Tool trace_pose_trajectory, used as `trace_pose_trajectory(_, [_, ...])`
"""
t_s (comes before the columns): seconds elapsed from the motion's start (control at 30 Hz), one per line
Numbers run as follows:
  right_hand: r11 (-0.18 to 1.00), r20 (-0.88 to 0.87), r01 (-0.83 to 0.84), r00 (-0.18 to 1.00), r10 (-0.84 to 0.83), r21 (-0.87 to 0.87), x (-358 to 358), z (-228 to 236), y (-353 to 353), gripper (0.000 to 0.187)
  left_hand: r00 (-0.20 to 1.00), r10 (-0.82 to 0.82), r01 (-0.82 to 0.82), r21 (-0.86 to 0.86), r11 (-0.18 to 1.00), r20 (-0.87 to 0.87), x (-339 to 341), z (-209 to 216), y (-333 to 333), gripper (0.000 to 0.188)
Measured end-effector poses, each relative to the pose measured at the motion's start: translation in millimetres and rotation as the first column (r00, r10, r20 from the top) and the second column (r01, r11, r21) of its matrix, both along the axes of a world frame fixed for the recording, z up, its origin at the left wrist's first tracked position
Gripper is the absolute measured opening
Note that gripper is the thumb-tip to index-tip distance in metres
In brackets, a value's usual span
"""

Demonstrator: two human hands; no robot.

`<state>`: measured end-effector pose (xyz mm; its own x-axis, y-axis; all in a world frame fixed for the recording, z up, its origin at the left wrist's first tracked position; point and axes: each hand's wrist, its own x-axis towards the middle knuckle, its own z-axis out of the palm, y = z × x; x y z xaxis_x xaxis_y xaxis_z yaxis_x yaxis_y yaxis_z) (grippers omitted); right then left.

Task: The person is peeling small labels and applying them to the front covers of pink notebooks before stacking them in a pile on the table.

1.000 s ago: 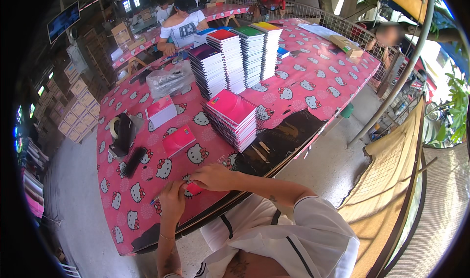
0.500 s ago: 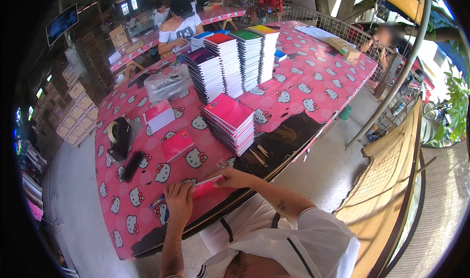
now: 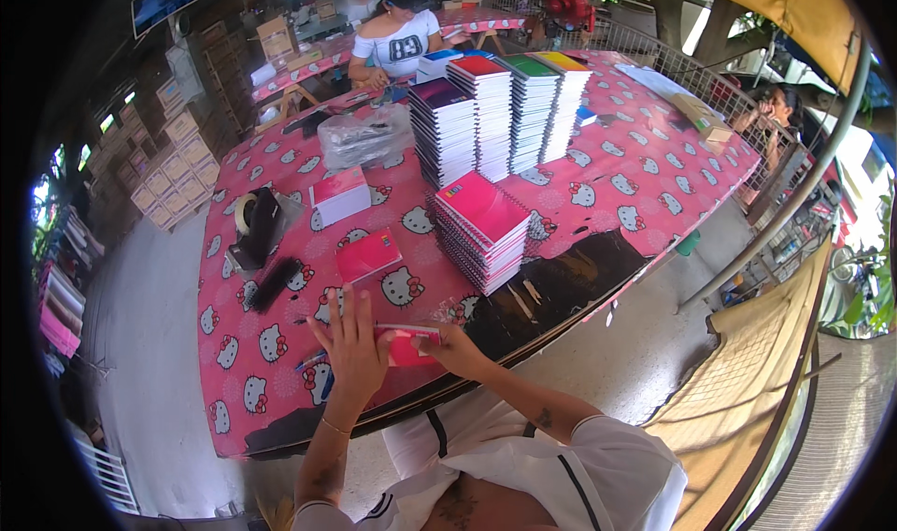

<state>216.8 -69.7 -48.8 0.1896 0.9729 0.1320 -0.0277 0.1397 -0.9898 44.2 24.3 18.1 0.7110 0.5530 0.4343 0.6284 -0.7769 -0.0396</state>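
Observation:
A small pink spiral notebook (image 3: 404, 349) lies near the table's front edge, directly before me. My right hand (image 3: 460, 351) grips its right end, thumb on the cover and fingers underneath or hidden. My left hand (image 3: 353, 346) is open at the notebook's left end, fingers spread and pointing away, thumb close to the cover. Just beyond lies a flat pink notebook (image 3: 369, 255). A stack of pink spiral notebooks (image 3: 484, 215) rises farther right, and a lower pink stack (image 3: 340, 195) stands to the left.
Tall stacks of purple (image 3: 443, 134), red (image 3: 481, 101), green (image 3: 531, 110) and yellow notebooks (image 3: 565, 101) stand behind. A tape dispenser (image 3: 257, 232), black brush (image 3: 275, 284) and plastic bag (image 3: 366, 138) lie left. A co-worker (image 3: 399, 45) sits across; another person (image 3: 777, 115) is beyond the railing.
My left hand has lifted off its grip and opened, fingers spreading. The notebook now shows its cover more flatly, with my right hand still on it. The view has shifted, moving the scene rightward.

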Motion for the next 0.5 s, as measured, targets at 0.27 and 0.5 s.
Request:
trace_pose_trajectory(0.27, [1.000,-0.057,-0.004,0.998,0.005,0.021,8,27,-1,0.030,0.995,-0.066,0.069,-0.038,0.997,0.071,-9,-27,-19,0.076])
trace_pose_trajectory(0.5, [0.998,-0.050,0.057,0.997,-0.057,-0.004,4,29,-5,0.028,0.996,-0.085,0.085,-0.130,0.988,0.003,-5,-17,-27,0.080])
